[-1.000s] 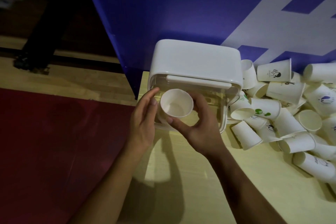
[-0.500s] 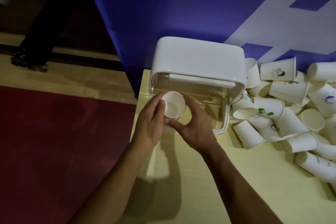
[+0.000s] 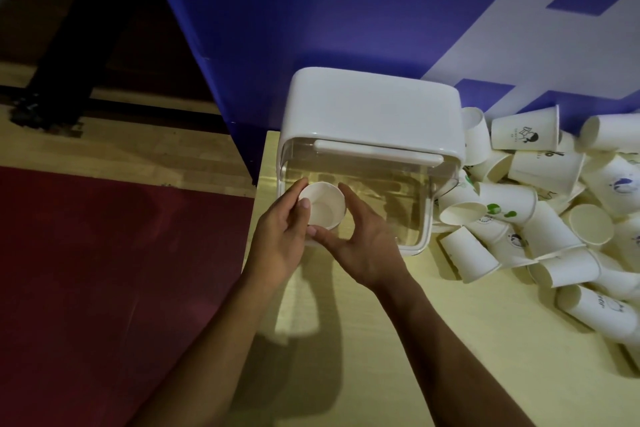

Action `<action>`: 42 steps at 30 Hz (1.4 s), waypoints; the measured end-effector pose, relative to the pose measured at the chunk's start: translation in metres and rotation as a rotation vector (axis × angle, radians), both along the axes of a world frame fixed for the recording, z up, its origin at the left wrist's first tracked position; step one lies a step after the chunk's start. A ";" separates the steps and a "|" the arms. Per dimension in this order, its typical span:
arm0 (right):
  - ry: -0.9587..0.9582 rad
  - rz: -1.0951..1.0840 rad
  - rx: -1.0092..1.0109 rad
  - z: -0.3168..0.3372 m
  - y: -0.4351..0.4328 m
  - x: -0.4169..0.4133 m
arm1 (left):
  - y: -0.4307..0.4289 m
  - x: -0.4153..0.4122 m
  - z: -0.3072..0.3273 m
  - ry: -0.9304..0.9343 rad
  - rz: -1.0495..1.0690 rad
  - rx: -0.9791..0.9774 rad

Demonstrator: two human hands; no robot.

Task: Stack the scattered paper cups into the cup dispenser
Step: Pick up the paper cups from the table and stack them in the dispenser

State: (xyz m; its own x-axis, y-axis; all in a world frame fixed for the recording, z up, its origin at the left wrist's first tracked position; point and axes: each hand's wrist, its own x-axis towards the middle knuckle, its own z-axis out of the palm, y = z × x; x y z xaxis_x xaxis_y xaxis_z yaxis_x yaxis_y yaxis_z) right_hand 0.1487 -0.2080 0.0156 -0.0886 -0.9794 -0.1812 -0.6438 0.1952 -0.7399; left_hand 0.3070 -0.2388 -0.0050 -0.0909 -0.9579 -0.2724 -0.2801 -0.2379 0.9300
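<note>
Both hands are closed on a single paper cup at the left front corner of the cup dispenser. The left hand is curled round the cup's left side with its thumb laid on the rim. The right hand is cupped round the right side, with the forefinger along the far edge and the thumb tucked under the near one. The cup is seen mouth-up towards the camera, over the dispenser's clear body and below its white lid. Whether it is already inside the clear wall or just in front of it cannot be told from this view. The step in hand is judged to be the seating of this cup. It is best done with the cup held square to the opening and guided evenly from both sides, so that the thin rim is not squeezed out of round. Only a light pinch is called for, since paper walls are easily creased. Once seated, the cup should be released without being dragged back out. Just to the right of the dispenser the scattered cups are heaped on the pale worktop, some touching its side, so most of the task is judged to be left. A blue panel is seen behind and a red floor mat to the left
</note>
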 end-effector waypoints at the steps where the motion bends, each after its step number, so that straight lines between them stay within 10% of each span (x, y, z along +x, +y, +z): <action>1: 0.001 -0.004 0.009 0.000 0.002 -0.002 | 0.001 0.001 0.004 -0.009 0.003 -0.023; 12: -0.007 -0.209 -0.111 0.020 0.086 -0.079 | 0.030 -0.054 0.065 -0.252 -0.391 -0.584; 23: -0.059 -0.492 -0.103 0.017 0.179 -0.190 | -0.006 -0.218 0.050 -1.084 -1.060 -1.156; 34: 0.131 -0.725 -0.014 0.000 0.162 -0.257 | -0.004 -0.245 0.024 -1.477 -1.053 -0.943; 42: 0.211 -0.693 0.054 -0.015 0.121 -0.276 | -0.007 -0.249 0.028 -1.219 -0.949 -0.921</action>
State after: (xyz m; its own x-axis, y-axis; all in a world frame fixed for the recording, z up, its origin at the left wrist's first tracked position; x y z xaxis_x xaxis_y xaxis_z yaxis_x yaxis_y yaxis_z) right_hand -0.1268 -0.0869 0.0005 -0.7240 -0.6757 -0.1386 -0.4869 0.6430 -0.5912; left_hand 0.0582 -0.2455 0.0227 -0.8191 -0.5700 -0.0638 -0.5560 0.8164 -0.1557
